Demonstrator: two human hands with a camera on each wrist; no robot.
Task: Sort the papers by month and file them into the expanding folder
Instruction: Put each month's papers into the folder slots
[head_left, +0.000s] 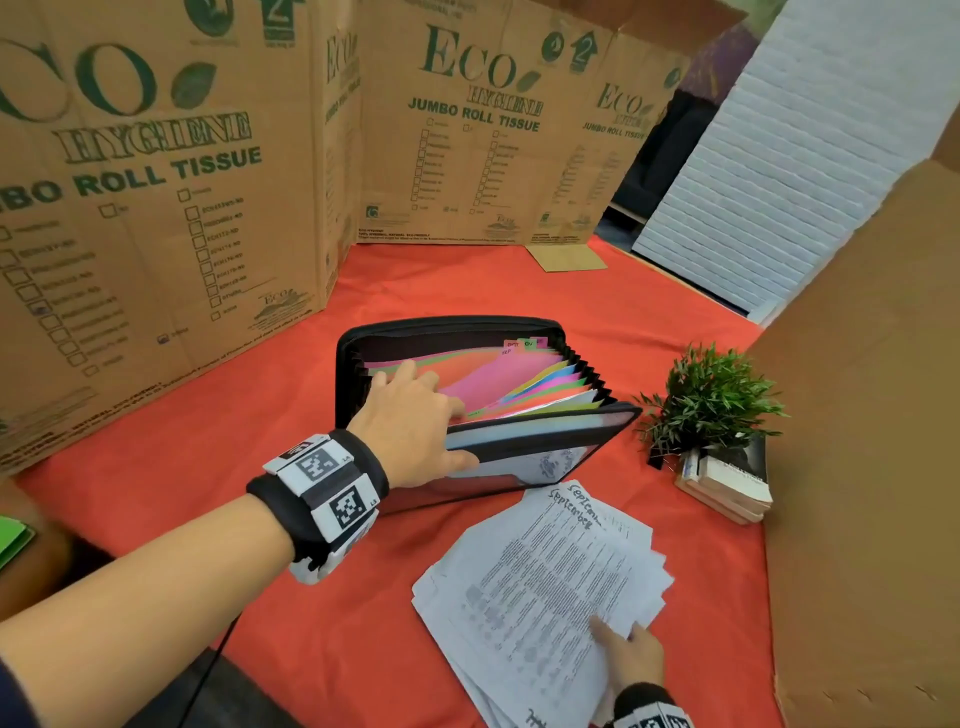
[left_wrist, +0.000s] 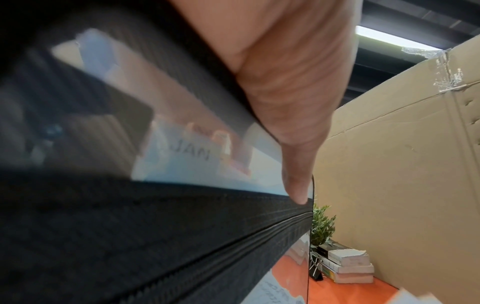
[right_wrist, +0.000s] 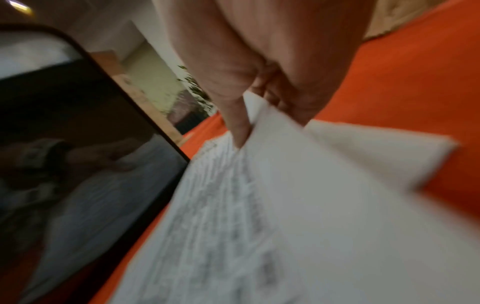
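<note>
Head cam: my left hand (head_left: 415, 415) is in the black zip-around expanding folder (head_left: 524, 436), which stands open on the bench w/ its orange-red cloth (head_left: 171, 467). Fingers are pushed down among the coloured dividers (head_left: 545, 384) (pink, green, yellow, blue), thumb lies along the outside of the near cover, so the hand grips the front wall & the front pockets between thumb and fingers. Tabs reading SEP, OCT, NOV show at the far end of the dividers, beyond my fingertips.

Left wrist cam: thumb (left_wrist: 296, 185) presses on the folder's glossy front panel just above the zip; a JAN label (left_wrist: 192, 153) sits beside it. Rest is blurred.

My right hand (head_left: 631, 657) is nearer to me, to the right of the left one, on the loose stack of white printed papers (head_left: 540, 577) lying flat on the cloth just in front of the folder. Top sheets have "September" handwritten at the far edge. Right wrist cam, blurry: thumb on top, fingers curled under the near corner of the top sheets, pinching them, corner slightly lifted.

Beyond the right hand, past the papers: small green artificial plant (head_left: 711, 400) next to a short pile of books (head_left: 727, 483). Printed brown cardboard panels (head_left: 156, 182) stand around the bench.
</note>
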